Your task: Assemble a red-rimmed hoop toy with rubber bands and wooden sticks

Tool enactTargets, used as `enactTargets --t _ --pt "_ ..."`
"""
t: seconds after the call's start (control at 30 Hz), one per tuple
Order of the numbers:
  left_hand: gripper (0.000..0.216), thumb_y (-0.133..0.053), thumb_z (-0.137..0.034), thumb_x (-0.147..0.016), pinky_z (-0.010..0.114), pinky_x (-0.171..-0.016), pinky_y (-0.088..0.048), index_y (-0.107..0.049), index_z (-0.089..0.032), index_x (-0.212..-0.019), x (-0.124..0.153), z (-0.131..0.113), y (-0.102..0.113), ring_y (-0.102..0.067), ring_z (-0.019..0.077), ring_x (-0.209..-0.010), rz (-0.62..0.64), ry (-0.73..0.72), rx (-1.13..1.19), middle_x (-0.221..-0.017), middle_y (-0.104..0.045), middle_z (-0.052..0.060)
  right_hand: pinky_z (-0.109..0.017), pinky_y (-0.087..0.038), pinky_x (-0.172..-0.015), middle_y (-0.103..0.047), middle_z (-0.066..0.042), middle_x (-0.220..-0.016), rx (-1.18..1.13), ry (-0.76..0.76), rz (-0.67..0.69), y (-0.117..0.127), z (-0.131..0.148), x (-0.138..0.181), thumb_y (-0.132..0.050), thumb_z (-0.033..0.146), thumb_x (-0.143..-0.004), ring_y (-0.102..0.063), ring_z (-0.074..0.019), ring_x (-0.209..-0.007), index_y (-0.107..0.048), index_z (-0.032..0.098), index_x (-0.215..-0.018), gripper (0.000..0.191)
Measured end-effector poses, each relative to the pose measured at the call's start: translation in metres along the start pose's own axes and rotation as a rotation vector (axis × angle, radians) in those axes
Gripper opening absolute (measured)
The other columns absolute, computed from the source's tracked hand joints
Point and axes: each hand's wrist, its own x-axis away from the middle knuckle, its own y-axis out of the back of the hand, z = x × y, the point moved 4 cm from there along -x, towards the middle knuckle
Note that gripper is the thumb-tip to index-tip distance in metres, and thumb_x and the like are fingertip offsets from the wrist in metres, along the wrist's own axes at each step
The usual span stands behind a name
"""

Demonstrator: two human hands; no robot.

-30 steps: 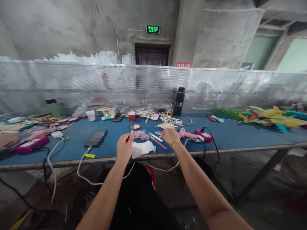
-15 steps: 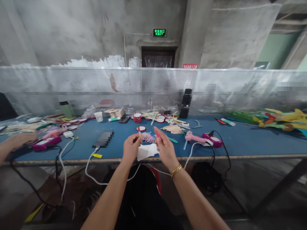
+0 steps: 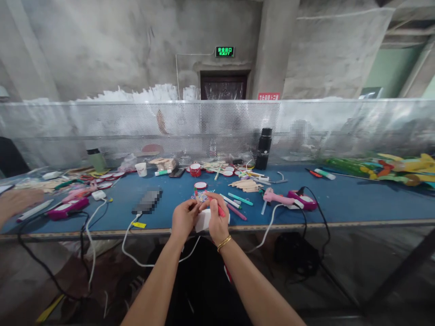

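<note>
My left hand (image 3: 183,220) is closed on a small wooden stick (image 3: 196,194) that stands upright, its upper end coloured green and red. A red marker pen (image 3: 221,211) is gripped in my right hand (image 3: 218,224), its front end close to the stick; whether it touches, I cannot tell. Below the hands lies white paper (image 3: 203,221), partly covered by them. Tangled coloured strings (image 3: 204,195) show just behind my fingers. To the right of my right hand lie a purple marker (image 3: 237,211), a white marker (image 3: 230,201) and a teal marker (image 3: 240,199).
Wooden sticks (image 3: 246,185), a small red drum (image 3: 195,170) and a black bottle (image 3: 264,148) stand or lie farther back. A pink glue gun (image 3: 280,197) is at right, a phone (image 3: 147,202) at left. Another person's hand (image 3: 22,201) is at far left.
My right hand has moved left, bringing the red marker to the stick in my left hand. The markers to its right now show more fully.
</note>
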Motion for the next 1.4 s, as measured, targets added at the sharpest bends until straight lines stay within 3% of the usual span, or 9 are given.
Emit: enactTargets --t 0.1,0.23,0.4,0.53,0.6,0.73,0.9,1.17,1.4 --pt "0.027 -0.063 -0.046 -0.079 0.023 -0.054 -0.041 -0.071 -0.021 -0.071 -0.001 -0.003 0.002 -0.053 0.0137 -0.056 -0.012 0.007 -0.023 -0.061 -0.063 -0.002 -0.033 -0.052 -0.075 -0.061 -0.002 -0.075 -0.027 -0.055 -0.045 -0.008 -0.005 0.004 -0.035 0.045 -0.100 -0.059 -0.0171 -0.070 -0.065 0.019 -0.111 0.041" --pt "0.028 -0.057 -0.044 -0.084 0.023 -0.056 -0.044 -0.062 -0.022 -0.067 0.001 -0.009 0.005 -0.056 0.0151 -0.060 -0.032 0.002 -0.057 -0.065 -0.063 -0.001 -0.031 -0.051 -0.073 -0.058 -0.001 -0.074 -0.067 -0.090 -0.120 -0.009 -0.013 0.005 -0.040 0.040 -0.097 -0.056 -0.0160 -0.070 -0.066 0.017 -0.104 0.035" --pt "0.027 -0.055 -0.042 -0.088 0.025 -0.058 -0.039 -0.058 -0.023 -0.069 0.009 -0.019 0.006 -0.053 0.0158 -0.061 -0.058 -0.030 -0.118 -0.064 -0.061 -0.001 -0.030 -0.053 -0.076 -0.064 -0.004 -0.085 -0.038 -0.108 -0.097 -0.012 -0.017 0.004 -0.041 0.039 -0.097 -0.060 -0.0156 -0.076 -0.064 0.017 -0.106 0.033" --pt "0.027 -0.055 -0.045 -0.089 0.027 -0.065 -0.038 -0.064 -0.023 -0.076 0.011 -0.023 0.020 -0.056 0.0183 -0.069 -0.152 -0.066 -0.180 -0.072 -0.065 0.000 -0.034 -0.052 -0.085 -0.070 -0.007 -0.097 0.066 -0.031 -0.085 -0.003 -0.005 0.000 -0.040 0.039 -0.101 -0.065 -0.0177 -0.086 -0.063 0.019 -0.114 0.033" --pt "0.027 -0.054 -0.046 -0.089 0.028 -0.068 -0.040 -0.065 -0.023 -0.079 0.011 -0.020 0.032 -0.058 0.0196 -0.074 -0.210 -0.055 -0.182 -0.077 -0.068 0.001 -0.039 -0.047 -0.095 -0.073 -0.006 -0.097 0.215 0.061 -0.041 0.007 0.007 -0.001 -0.040 0.036 -0.102 -0.067 -0.0194 -0.092 -0.064 0.021 -0.115 0.030" --pt "0.027 -0.055 -0.047 -0.088 0.029 -0.070 -0.042 -0.064 -0.023 -0.079 0.013 -0.007 0.047 -0.061 0.0205 -0.074 -0.230 -0.001 -0.158 -0.077 -0.069 0.002 -0.047 -0.031 -0.109 -0.077 -0.004 -0.100 0.582 0.248 0.203 0.026 0.024 0.009 -0.050 0.025 -0.099 -0.066 -0.0216 -0.100 -0.066 0.025 -0.115 0.023" --pt "0.029 -0.054 -0.047 -0.088 0.031 -0.072 -0.044 -0.065 -0.021 -0.083 0.019 -0.002 0.044 -0.064 0.0219 -0.076 -0.204 0.024 -0.160 -0.081 -0.071 0.005 -0.052 -0.021 -0.115 -0.076 -0.006 -0.103 0.764 0.288 0.347 0.032 0.013 0.031 -0.055 0.019 -0.094 -0.062 -0.0241 -0.108 -0.065 0.024 -0.116 0.025" --pt "0.031 -0.052 -0.048 -0.089 0.033 -0.076 -0.044 -0.065 -0.021 -0.083 0.023 -0.005 0.041 -0.064 0.0230 -0.079 -0.227 0.041 -0.190 -0.084 -0.072 0.007 -0.046 -0.029 -0.106 -0.074 -0.010 -0.104 0.859 0.267 0.408 0.007 -0.003 0.035 -0.050 0.016 -0.096 -0.061 -0.0244 -0.108 -0.064 0.022 -0.119 0.028" --pt "0.030 -0.053 -0.047 -0.087 0.032 -0.074 -0.045 -0.064 -0.021 -0.081 0.019 0.002 0.043 -0.064 0.0216 -0.076 -0.216 0.060 -0.157 -0.083 -0.072 0.006 -0.040 -0.033 -0.097 -0.075 -0.008 -0.102 0.895 0.301 0.427 -0.001 -0.003 0.038 -0.053 0.018 -0.096 -0.059 -0.0238 -0.108 -0.063 0.025 -0.120 0.026"
